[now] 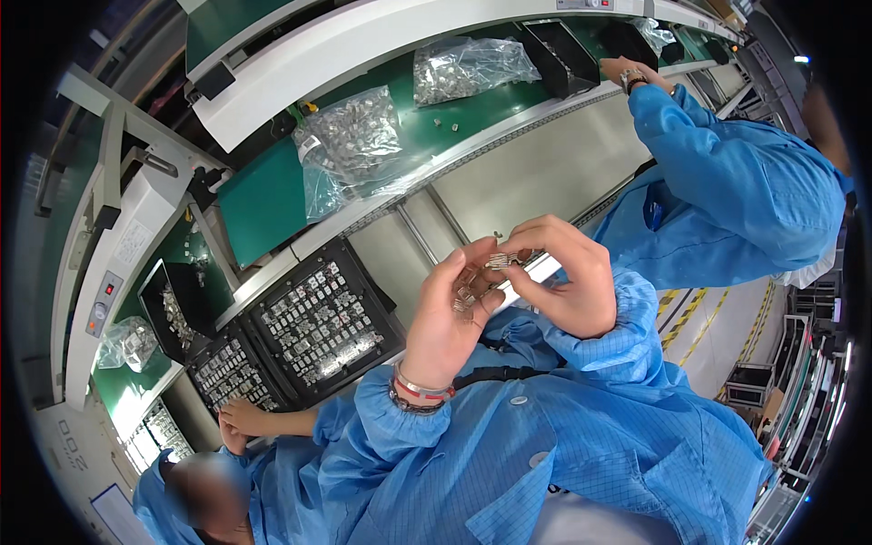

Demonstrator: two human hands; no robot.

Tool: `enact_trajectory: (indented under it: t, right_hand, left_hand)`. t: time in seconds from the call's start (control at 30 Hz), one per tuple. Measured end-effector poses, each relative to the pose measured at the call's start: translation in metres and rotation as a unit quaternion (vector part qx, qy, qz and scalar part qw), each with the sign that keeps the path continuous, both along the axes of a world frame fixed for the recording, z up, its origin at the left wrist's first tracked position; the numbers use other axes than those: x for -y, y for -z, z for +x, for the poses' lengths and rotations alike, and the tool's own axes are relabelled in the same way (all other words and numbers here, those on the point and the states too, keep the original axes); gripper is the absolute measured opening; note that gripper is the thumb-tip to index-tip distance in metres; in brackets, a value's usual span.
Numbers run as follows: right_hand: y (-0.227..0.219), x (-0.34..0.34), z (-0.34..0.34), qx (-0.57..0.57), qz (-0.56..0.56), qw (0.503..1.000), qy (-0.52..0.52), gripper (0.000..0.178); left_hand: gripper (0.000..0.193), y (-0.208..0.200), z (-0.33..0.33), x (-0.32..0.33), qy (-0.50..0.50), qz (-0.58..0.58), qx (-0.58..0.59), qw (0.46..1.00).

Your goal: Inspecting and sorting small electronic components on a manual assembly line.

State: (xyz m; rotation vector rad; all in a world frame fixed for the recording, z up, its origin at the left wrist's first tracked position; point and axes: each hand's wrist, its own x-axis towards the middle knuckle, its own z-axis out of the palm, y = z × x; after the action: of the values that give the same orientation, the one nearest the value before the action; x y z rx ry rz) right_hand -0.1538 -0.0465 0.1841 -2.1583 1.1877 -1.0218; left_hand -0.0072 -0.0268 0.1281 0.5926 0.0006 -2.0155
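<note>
My left hand (434,331) is cupped with its palm up, holding several small shiny metal parts (464,296) in the palm and against the fingers. Close beside it, my right hand (579,289) is closed, with thumb and fingertips pinching small silvery metal pieces (499,261). The fingertips of both hands nearly meet around these pieces, and their exact kind is too small to make out. Both hands are raised in front of my blue coat, apart from the bench.
Left of my hands lies a black tray (386,320) with rows of small metal parts; another adjoins it, near a co-worker's hand (243,419). Bags of parts (350,132) (472,71) and a black bin (581,80) stand on the green bench. Another co-worker (727,173) works at the right.
</note>
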Motion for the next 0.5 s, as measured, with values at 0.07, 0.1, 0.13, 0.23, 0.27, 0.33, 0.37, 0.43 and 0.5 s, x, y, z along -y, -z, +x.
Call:
enact_trajectory:
  t: [0.07, 0.1, 0.13, 0.23, 0.27, 0.33, 0.37, 0.43, 0.5]
  right_hand:
    - [-0.001, -0.003, 0.002, -0.012, -0.006, 1.0, 0.002, 0.022]
    - [-0.001, -0.004, 0.003, -0.023, -0.014, 1.0, 0.004, 0.022]
    - [-0.002, -0.003, 0.003, -0.023, -0.014, 1.0, 0.004, 0.022]
    - [-0.005, -0.002, 0.002, -0.032, -0.05, 0.998, -0.018, 0.021]
    - [-0.007, -0.003, 0.002, 0.0, -0.029, 0.999, -0.034, 0.021]
    - [-0.013, -0.004, 0.001, 0.032, -0.011, 0.998, -0.047, 0.021]
    - [-0.017, -0.004, -0.001, 0.077, 0.031, 0.994, -0.073, 0.02]
    - [-0.02, -0.003, -0.005, 0.122, 0.069, 0.986, -0.095, 0.019]
    - [-0.02, -0.002, -0.01, 0.157, 0.089, 0.977, -0.112, 0.016]
  left_hand:
    - [0.031, 0.01, 0.005, -0.002, 0.022, -0.136, 0.021, 0.99]
    - [0.031, 0.009, 0.005, -0.005, 0.021, -0.136, 0.022, 0.99]
    - [0.027, 0.001, 0.004, -0.006, 0.01, -0.153, 0.09, 0.984]
    - [0.015, -0.01, 0.004, -0.006, -0.017, -0.163, 0.178, 0.97]
    - [0.014, -0.013, 0.005, -0.008, -0.038, -0.187, 0.223, 0.956]
    - [0.01, -0.022, 0.006, -0.011, -0.066, -0.22, 0.32, 0.919]
    - [0.01, -0.026, 0.006, -0.011, -0.065, -0.224, 0.32, 0.918]
    - [0.011, -0.031, 0.008, -0.011, -0.083, -0.286, 0.39, 0.871]
    - [0.012, -0.039, 0.008, -0.011, -0.079, -0.305, 0.388, 0.866]
